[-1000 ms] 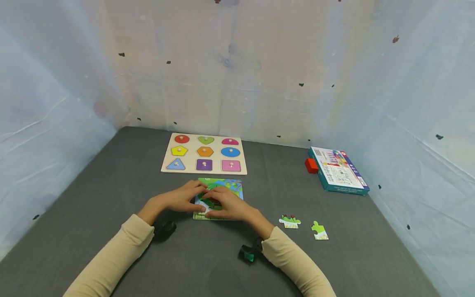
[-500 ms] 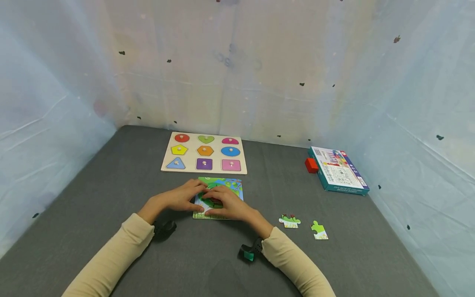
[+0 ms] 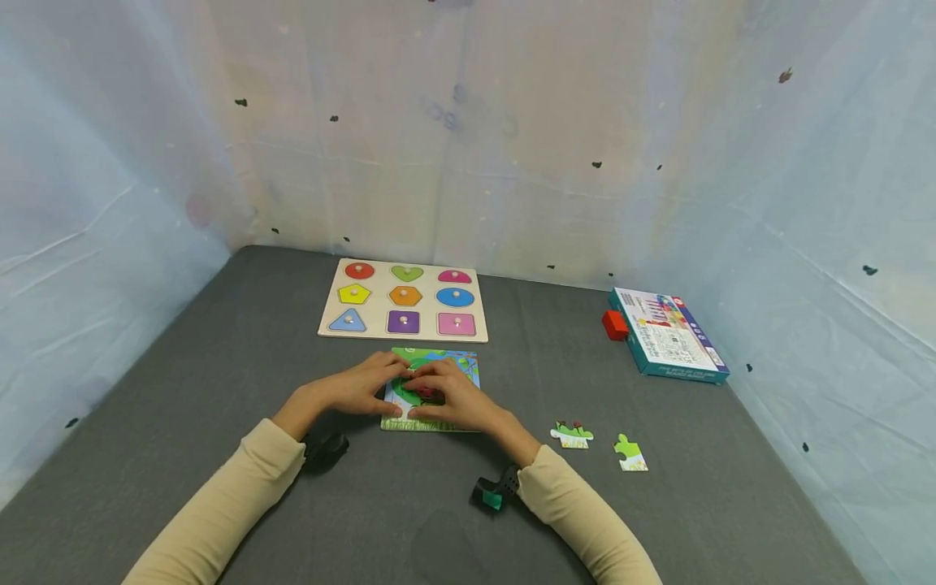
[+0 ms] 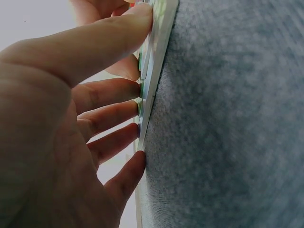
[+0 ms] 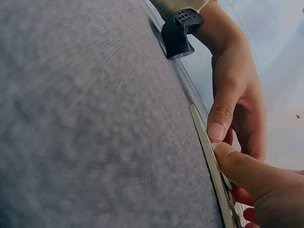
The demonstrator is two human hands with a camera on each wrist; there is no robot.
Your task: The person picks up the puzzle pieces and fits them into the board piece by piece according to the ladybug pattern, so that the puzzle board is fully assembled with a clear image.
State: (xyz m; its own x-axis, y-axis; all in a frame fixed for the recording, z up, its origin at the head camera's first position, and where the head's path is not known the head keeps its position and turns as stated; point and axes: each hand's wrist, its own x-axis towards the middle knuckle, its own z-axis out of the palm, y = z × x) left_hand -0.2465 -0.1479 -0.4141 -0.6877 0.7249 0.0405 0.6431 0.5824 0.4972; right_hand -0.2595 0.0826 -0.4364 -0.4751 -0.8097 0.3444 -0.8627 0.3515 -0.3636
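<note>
A small jigsaw board (image 3: pixel 431 425) with a green and blue picture lies flat on the grey table. My left hand (image 3: pixel 360 388) rests on its left side, the thumb near the front edge and the fingertips touching the surface in the left wrist view. From the right, my right hand (image 3: pixel 457 400) pinches a puzzle piece (image 5: pixel 225 180) between thumb and curled fingers, low over the board. The hands nearly meet, and they hide much of the picture and the piece. Two loose puzzle pieces, one wide (image 3: pixel 572 435) and one narrower (image 3: pixel 630 454), lie to the right.
Behind the jigsaw lies a wooden shape board (image 3: pixel 377 322) with several knobbed coloured shapes. A red block (image 3: pixel 615 326) touches or nearly touches a flat teal and white box (image 3: pixel 669 337) at the back right. Pale sheeting (image 3: pixel 468 162) encloses the table's back and sides.
My right hand's fingers have shifted slightly over the jigsaw, showing more of a red patch beneath them. The left hand stays almost still; the loose pieces have not moved.
</note>
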